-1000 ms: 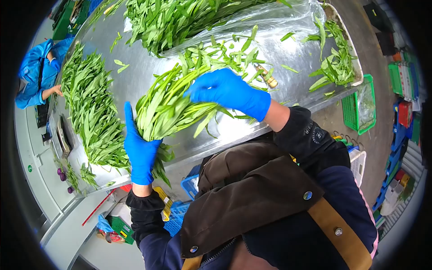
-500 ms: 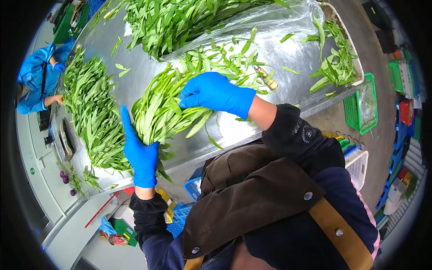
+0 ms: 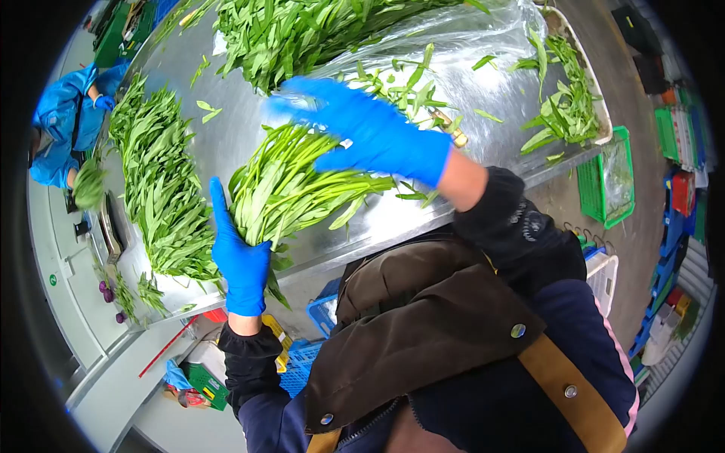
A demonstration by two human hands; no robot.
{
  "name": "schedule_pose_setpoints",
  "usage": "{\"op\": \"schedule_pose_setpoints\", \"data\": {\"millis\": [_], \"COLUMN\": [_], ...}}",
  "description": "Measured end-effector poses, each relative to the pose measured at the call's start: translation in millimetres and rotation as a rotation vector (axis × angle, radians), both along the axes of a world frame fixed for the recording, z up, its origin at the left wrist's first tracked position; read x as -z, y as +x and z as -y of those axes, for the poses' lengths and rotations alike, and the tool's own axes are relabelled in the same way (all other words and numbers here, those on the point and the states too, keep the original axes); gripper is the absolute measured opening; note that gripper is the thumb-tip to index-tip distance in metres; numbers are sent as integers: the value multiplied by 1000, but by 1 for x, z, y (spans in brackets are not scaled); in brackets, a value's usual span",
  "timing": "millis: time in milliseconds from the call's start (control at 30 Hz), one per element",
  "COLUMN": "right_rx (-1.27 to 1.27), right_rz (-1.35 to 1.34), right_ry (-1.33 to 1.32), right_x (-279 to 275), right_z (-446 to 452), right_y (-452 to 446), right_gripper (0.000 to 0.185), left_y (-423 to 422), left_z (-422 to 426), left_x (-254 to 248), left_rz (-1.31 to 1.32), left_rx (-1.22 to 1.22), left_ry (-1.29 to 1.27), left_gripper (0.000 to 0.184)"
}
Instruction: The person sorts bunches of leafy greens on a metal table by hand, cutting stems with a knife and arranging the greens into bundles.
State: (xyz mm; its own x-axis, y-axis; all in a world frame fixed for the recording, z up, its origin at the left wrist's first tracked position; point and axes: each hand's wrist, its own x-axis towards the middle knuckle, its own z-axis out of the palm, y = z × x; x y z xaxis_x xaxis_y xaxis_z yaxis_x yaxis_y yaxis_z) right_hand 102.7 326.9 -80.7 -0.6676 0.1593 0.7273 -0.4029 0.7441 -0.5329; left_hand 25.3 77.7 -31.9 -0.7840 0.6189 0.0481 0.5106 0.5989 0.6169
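Observation:
In the head view, a bunch of leafy greens [image 3: 283, 181], which looks like water spinach, lies over the near edge of the metal table. My left hand [image 3: 240, 260], in a blue glove, grips its leafy end, the index finger stretched along the side. Above the stem ends, my right hand [image 3: 370, 128], gloved too, is spread with thumb and fingers apart; the fingertips are smeared by motion. Behind it, a wooden-handled tool [image 3: 457, 134] lies among cut leaves [image 3: 411, 89], partly hidden.
A long row of greens [image 3: 162, 189] lines the left side. A big heap [image 3: 302, 38] sits on clear plastic at the back. Right are a leaf-filled tray [image 3: 596, 94] and a green crate [image 3: 606, 177]. A co-worker in blue [image 3: 64, 124] stands left, a bunch near one hand.
My right hand has lifted off the bunch and opened, its fingers moving up and left. My left hand keeps its hold. A bunch now shows by the co-worker's lower hand.

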Motion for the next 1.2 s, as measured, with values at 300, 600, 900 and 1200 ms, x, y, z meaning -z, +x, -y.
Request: {"op": "schedule_pose_setpoints", "data": {"millis": [300, 600, 900, 1200], "right_rx": [79, -363, 139, -285], "right_rz": [808, 347, 440, 895], "right_ry": [-695, -175, -1165, -929], "right_x": [41, 32, 52, 22], "right_z": [-58, 11, -57, -25], "right_y": [28, 7, 52, 58], "right_gripper": [39, 39, 24, 62], "left_y": [0, -1, -10, -43], "left_z": [15, 5, 24, 56], "left_x": [3, -3, -5, -1], "left_rz": [72, 200, 575, 537], "left_rx": [7, 47, -115, -303], "left_ry": [72, -1, 237, 217], "left_gripper": [95, 96, 79, 63]}}
